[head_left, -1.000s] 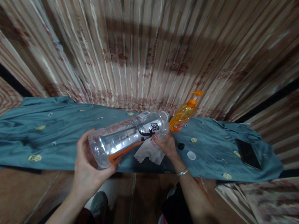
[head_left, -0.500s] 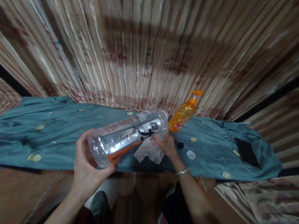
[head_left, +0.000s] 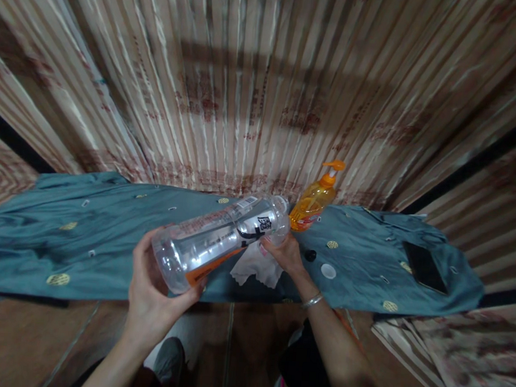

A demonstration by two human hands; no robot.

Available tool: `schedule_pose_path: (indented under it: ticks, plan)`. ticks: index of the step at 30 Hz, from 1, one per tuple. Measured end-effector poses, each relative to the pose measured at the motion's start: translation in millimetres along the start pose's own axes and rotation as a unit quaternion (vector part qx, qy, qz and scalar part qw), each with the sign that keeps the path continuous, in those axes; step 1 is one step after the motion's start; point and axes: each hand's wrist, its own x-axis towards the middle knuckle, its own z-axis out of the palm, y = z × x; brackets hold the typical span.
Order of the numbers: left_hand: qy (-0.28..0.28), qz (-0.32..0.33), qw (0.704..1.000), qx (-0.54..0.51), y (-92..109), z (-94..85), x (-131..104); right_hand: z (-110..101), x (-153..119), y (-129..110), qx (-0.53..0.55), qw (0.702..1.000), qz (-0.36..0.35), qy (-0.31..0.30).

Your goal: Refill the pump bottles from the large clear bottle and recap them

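Observation:
A large clear plastic bottle with a silver and orange label is held tilted, its base toward the lower left and its neck toward the upper right. My left hand wraps around the base end. Near the neck, my right hand grips the bottle from below, its fingers partly hidden. A white tissue hangs beneath the bottle by my right hand; whether the fingers hold it I cannot tell. Just beyond the neck is a pump bottle of orange liquid with an orange pump head.
A teal patterned cloth covers the long narrow surface. To the right lie a small black cap, a white disc and a dark phone. Pleated striped curtains hang behind. Tiled floor shows below.
The whole scene sits slightly lower in the picture, apart from small shifts at the edges. Both hands keep their hold on the clear bottle, which stays at nearly the same tilt.

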Motion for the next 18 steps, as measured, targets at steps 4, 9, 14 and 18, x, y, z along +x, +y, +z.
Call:
schedule_pose_path:
  ticks: [4, 9, 14, 18]
  plan:
    - [0.003, -0.015, 1.0, -0.001, 1.8, 0.1, 0.1, -0.2, -1.3, -1.5, 0.01, 1.0, 0.001, 0.003]
    - [0.002, -0.038, 0.999, -0.009, 1.6, 1.2, 0.9, 1.2, -1.4, -1.2, 0.001, 1.0, -0.002, 0.002]
    - [0.005, -0.064, 0.998, -0.029, -0.5, 2.1, 2.5, 1.9, -0.4, -0.4, -0.001, 1.0, -0.009, 0.01]
    - [0.01, -0.085, 0.995, -0.043, 0.4, 4.2, 3.4, 1.8, 0.6, 0.6, 0.017, 1.0, -0.015, 0.009]
